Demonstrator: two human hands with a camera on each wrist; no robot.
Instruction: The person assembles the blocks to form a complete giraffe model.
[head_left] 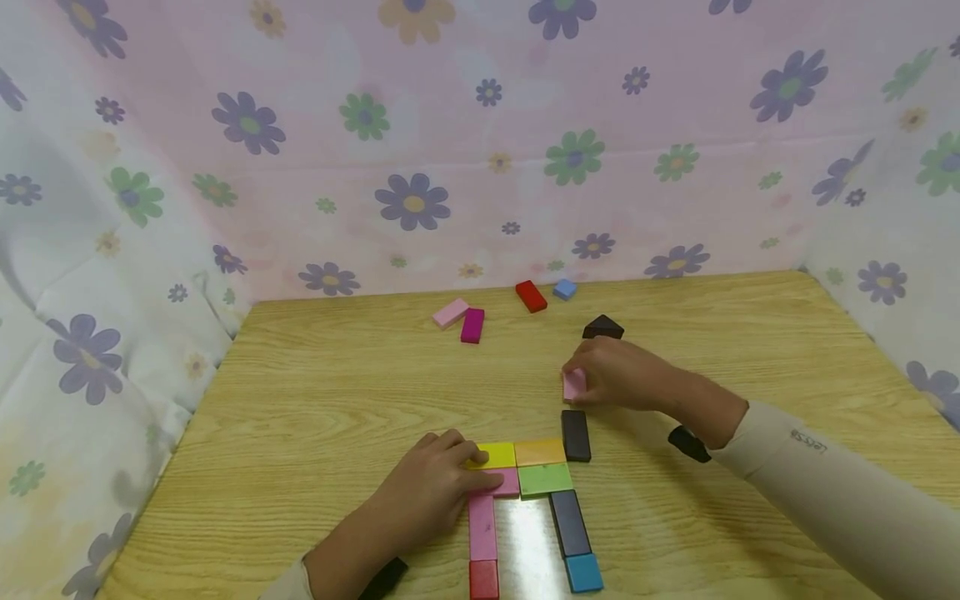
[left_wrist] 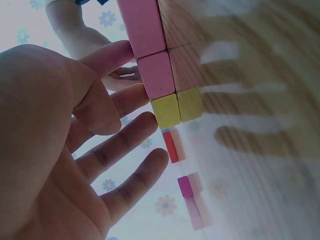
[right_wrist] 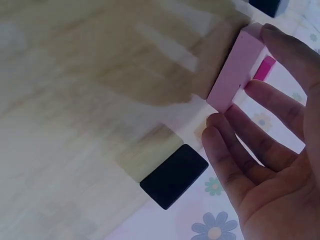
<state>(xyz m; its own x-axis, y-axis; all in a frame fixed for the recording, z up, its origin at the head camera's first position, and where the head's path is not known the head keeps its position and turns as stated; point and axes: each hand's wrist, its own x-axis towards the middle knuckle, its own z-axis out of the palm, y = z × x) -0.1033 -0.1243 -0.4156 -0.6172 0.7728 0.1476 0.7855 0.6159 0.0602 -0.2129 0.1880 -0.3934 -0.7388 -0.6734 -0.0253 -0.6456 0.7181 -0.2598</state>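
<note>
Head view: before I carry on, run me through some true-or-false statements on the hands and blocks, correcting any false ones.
1. The right hand grips a pink block. True.
2. The green block lies just nearer the person than the orange block. True.
3. The left hand touches the green block. False: it touches the yellow block.
4. The yellow block is to the left of the orange block. True.
5. The black triangle block is nearer the person than the right hand. False: it lies beyond it.
6. The small blue block is left of the far red block. False: it is to the right.
</note>
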